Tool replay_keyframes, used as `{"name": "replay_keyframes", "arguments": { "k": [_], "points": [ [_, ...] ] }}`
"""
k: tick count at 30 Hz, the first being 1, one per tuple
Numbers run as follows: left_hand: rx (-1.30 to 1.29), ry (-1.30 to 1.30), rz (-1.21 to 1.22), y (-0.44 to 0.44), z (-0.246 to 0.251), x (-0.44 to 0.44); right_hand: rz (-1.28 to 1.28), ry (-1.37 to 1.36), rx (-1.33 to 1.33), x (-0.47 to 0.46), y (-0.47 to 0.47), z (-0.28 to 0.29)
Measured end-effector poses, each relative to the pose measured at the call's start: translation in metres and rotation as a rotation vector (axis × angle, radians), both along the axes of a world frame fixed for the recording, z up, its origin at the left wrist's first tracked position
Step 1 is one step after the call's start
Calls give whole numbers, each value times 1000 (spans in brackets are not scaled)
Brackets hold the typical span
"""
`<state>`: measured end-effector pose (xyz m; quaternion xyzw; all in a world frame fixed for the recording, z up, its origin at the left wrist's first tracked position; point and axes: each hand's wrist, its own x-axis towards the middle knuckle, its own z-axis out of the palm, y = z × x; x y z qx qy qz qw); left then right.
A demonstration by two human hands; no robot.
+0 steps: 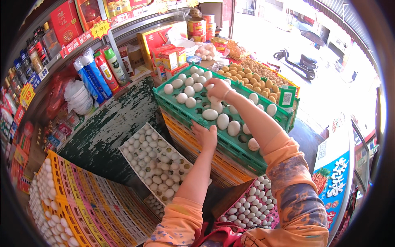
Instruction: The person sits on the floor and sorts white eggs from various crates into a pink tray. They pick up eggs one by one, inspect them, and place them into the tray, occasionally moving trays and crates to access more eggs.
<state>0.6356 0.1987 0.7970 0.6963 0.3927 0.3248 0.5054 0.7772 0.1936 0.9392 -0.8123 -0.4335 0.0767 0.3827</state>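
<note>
A green plastic egg tray (185, 115) tops a stack of trays, with large white eggs (222, 121) standing in some of its round holes and other holes bare. My right hand (220, 89) is over the middle of this tray, its fingers curled around a white egg (210, 86); more eggs lie close beneath the palm. Against the near side of the green tray rests my left hand (205, 135), fingers apart and nothing in it. Below and left of that hand lies a white tray (127, 152) of smaller pale eggs.
Orange-yellow trays (179, 129) form the stack underneath. Brown eggs (247, 77) fill a tray behind. At lower left rises a tall stack of coloured egg trays (101, 197). Pale eggs in a pink tray (251, 200) sit near my body. Shelves with bottles (37, 58) line the left; a scooter (297, 63) stands outside.
</note>
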Motion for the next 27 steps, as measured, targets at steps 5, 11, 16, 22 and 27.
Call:
{"name": "replay_keyframes", "arguments": {
  "k": [5,11,16,22,27],
  "points": [
    [5,23,17,-1,-5,3,136,-772,-333,-22,67,-5],
    [-7,49,-9,-5,-2,0,195,-813,-530,-21,85,-11],
    [-28,35,-1,-5,-2,2,204,-815,-508,-9,74,-9],
    [28,-171,-27,3,-14,3,382,-242,1,10,6,12],
    [146,-234,-21,15,-24,8,526,267,214,-6,-100,30]
  ]
}}
